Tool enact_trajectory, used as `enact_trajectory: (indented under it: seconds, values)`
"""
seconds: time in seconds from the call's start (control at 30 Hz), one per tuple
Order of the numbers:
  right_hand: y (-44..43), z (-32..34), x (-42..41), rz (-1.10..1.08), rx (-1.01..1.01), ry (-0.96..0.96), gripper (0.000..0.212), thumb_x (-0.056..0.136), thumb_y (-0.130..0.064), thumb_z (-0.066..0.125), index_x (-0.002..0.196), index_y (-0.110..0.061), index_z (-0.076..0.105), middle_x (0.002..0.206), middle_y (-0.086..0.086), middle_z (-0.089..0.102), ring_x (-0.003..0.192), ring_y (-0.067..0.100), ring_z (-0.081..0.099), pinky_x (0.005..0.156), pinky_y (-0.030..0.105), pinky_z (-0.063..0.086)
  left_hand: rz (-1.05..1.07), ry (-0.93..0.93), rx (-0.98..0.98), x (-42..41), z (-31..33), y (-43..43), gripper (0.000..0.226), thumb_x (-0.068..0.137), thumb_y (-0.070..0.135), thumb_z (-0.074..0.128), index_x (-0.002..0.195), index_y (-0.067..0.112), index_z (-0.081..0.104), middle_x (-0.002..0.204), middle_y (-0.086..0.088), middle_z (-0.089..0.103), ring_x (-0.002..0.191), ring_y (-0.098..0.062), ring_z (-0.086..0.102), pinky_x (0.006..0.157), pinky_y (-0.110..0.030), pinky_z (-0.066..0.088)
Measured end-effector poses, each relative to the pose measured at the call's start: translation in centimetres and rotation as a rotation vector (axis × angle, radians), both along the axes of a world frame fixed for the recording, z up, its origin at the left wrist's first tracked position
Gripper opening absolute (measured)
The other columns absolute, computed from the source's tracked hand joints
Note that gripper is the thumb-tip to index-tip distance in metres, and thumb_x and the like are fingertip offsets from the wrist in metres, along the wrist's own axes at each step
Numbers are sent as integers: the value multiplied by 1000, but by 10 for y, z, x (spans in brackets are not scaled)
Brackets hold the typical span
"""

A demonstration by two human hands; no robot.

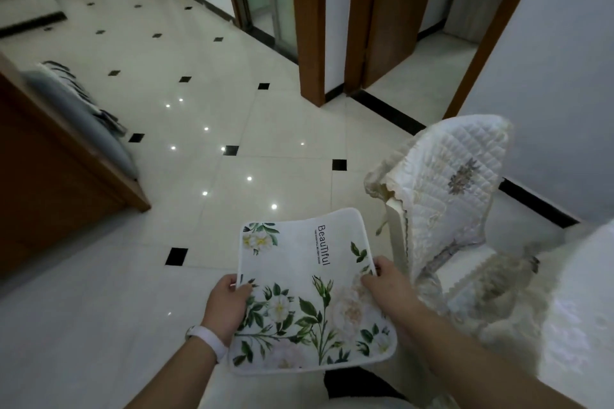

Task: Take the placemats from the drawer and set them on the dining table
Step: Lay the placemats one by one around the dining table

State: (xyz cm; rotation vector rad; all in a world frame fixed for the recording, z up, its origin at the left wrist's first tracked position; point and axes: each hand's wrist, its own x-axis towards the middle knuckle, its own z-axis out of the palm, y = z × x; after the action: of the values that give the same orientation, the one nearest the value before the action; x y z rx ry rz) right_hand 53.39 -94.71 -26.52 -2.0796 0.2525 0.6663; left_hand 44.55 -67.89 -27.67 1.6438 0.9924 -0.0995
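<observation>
Placemats [309, 292], showing from above as one floral sheet printed with the word Beautiful, are hanging in the air over the tiled floor [166, 149], resting on nothing. We are holding them between both hands, just beside the quilted chair [458, 189]. Our left hand [229, 305] is pinching the left edge, its fingers [245, 287] curled round it, and our right hand [385, 285] is gripping the right edge likewise. A white wristband [207, 340] is sitting on the left wrist.

We are judging the drawer step done and the laying-down not yet begun. The white lacy cloth at the right margin is probably covering the bench [584, 309], though only a blurred sliver of it is showing.

What is worrying us is that the sheet is sagging in the middle. If more than one mat is lying in that grip, a lower one could slide out onto the floor. The chair is standing between us and the bench, and its drooping cover could catch a mat corner on the way across, folding the mat or dragging the cover askew. Loosening one hand early would let the mat flop.
</observation>
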Motion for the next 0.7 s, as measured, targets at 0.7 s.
enact_trajectory:
  seconds: [0.7]
  values:
    - [133, 21, 275, -31, 21, -22, 12, 89, -9, 55, 98, -15, 59, 90, 13, 68, 74, 26, 64, 64, 36, 53, 49, -95, -22, 259, 29, 131, 9, 91, 9, 58, 96, 14, 63, 87, -8, 74, 80, -27, 71, 73, -39, 58]
